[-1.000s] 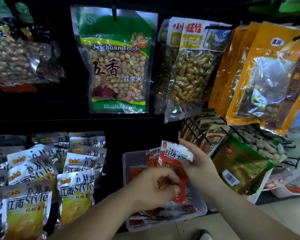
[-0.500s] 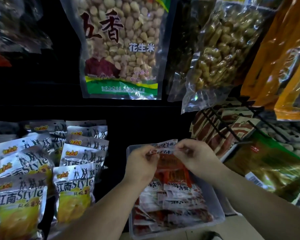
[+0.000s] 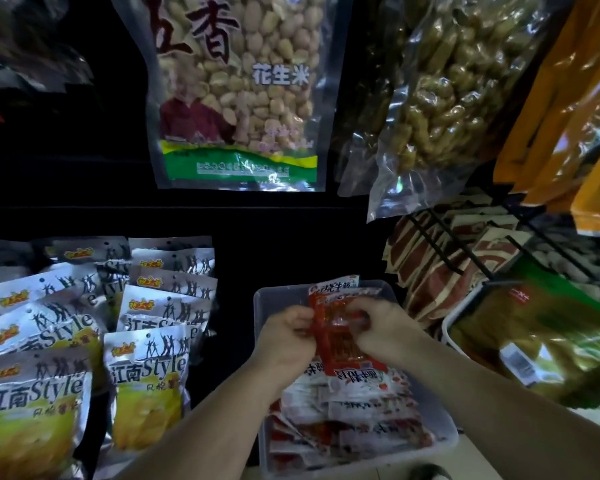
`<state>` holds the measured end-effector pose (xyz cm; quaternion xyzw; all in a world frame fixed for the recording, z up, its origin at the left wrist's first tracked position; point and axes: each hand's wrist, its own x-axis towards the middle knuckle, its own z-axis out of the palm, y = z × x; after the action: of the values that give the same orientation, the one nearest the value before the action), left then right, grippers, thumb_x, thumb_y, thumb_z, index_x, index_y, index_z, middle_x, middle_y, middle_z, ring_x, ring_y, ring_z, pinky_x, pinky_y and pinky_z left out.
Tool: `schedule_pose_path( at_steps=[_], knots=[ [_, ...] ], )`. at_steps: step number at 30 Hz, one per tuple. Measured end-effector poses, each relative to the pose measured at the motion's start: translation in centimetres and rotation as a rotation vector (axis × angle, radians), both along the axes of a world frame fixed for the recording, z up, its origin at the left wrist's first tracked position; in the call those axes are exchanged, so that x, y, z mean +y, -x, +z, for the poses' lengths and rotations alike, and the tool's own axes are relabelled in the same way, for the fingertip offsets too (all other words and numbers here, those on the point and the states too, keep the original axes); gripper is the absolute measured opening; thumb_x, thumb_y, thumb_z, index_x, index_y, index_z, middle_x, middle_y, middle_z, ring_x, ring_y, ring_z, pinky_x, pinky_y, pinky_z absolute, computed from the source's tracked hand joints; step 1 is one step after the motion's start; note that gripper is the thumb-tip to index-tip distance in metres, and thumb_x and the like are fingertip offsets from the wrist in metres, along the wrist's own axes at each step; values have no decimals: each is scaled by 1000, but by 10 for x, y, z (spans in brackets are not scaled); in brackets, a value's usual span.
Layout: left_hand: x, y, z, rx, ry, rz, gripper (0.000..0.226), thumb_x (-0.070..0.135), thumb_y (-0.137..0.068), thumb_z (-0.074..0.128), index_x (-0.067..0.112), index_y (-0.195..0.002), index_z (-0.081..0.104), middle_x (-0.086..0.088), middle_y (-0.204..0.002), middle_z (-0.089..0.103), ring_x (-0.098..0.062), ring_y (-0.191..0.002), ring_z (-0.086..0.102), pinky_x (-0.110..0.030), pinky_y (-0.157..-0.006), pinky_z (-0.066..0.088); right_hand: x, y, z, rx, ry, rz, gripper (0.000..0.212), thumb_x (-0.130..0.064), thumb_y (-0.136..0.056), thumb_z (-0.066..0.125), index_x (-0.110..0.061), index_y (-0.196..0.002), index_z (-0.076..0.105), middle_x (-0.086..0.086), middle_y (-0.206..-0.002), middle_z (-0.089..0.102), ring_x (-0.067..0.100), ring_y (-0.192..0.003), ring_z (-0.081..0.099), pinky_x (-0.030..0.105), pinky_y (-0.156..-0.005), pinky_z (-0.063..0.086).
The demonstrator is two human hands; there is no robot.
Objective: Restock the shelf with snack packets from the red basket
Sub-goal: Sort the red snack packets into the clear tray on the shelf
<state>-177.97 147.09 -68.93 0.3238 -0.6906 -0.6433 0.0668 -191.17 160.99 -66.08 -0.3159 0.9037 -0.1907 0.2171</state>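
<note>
Snack packets, red and white, lie heaped in the clear plastic bin directly below the grip. The red basket is not in view from my station.

Survey, largest item first:

1. The dark shelf runs behind and above the grip.
2. A large peanut bag hangs above the grip, and a bag of shelled nuts hangs above it to the right.
3. Silver-and-yellow packets stand in rows well to the left of the grip.
4. A black wire rack holding brown-and-red packets sits to the right of the grip. A green-and-gold bag lies further right.
5. The left hand pinches the left edge of a red packet, fingers curled onto it.
6. The right hand grips the right side of the same packet, fingers curled over its face.
7. The red packet is held upright between both hands, above the rear half of the bin. A second packet may sit behind it; I cannot tell.

Step in hand, as I judge it: seating this packet in the bin on the shelf.

The next move calls for lowering the packet toward the back of the bin, keeping it upright and face forward, then releasing both pinches without disturbing the heap below.
</note>
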Motion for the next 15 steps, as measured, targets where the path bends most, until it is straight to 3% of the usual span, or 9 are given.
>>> schedule_pose_path(
  at_steps=[2, 4, 5, 7, 9, 11, 15],
  knots=[
    [-6, -7, 7, 14, 4, 39, 35, -5, -92, 62, 23, -113, 67, 12, -102, 67, 8, -83, 67, -9, -71, 53, -11, 9, -9, 51, 77, -19, 46, -17, -97, 64, -37, -138, 58, -15, -103, 58, 17, -89, 65, 30, -73, 57],
    [-11, -10, 10, 9, 19, 61, 39, -2, -95, 61, 21, -125, 65, 12, -111, 66, 0, -98, 65, -21, -92, 56, -22, 20, -22, 97, 38, 11, 57, -18, -98, 67, -36, -148, 48, -2, -131, 60, 25, -110, 65, 31, -77, 54],
    [-14, -11, 11, 3, 20, 70, 40, -1, -95, 62, 21, -128, 63, 11, -114, 66, -3, -104, 64, -29, -99, 55, -28, 25, -30, 127, 4, 36, 64, -18, -98, 68, -34, -154, 43, 1, -148, 52, 27, -127, 58, 32, -85, 53],
    [-18, -11, 11, -8, 21, 78, 40, 0, -95, 63, 23, -128, 63, 11, -115, 66, -6, -107, 64, -35, -102, 55, -37, 33, -45, 237, -64, 66, 70, -19, -97, 68, -32, -158, 36, -1, -159, 37, 27, -143, 41, 35, -100, 49],
    [-20, -10, 9, -8, 29, 86, 39, 1, -95, 63, 25, -126, 63, 11, -115, 66, -7, -108, 64, -38, -103, 55, -45, 38, -57, 408, -148, 101, 65, -20, -96, 67, -31, -155, 42, -2, -155, 40, 26, -145, 31, 38, -109, 43],
    [-22, -8, 7, -14, 37, 86, 38, 1, -95, 63, 26, -123, 64, 11, -115, 67, -8, -109, 64, -38, -104, 55, -52, 45, -67, 456, -226, 115, 49, -23, -95, 69, -29, -142, 57, -2, -148, 45, 26, -143, 30, 40, -108, 43],
    [-21, -4, 3, -22, 50, 88, 36, 1, -95, 61, 24, -121, 67, 12, -113, 67, -4, -108, 64, -35, -104, 54, -51, 54, -71, 360, -189, 32, 28, -32, -93, 74, -29, -120, 69, -1, -128, 60, 25, -133, 49, 37, -88, 53]
  ],
)
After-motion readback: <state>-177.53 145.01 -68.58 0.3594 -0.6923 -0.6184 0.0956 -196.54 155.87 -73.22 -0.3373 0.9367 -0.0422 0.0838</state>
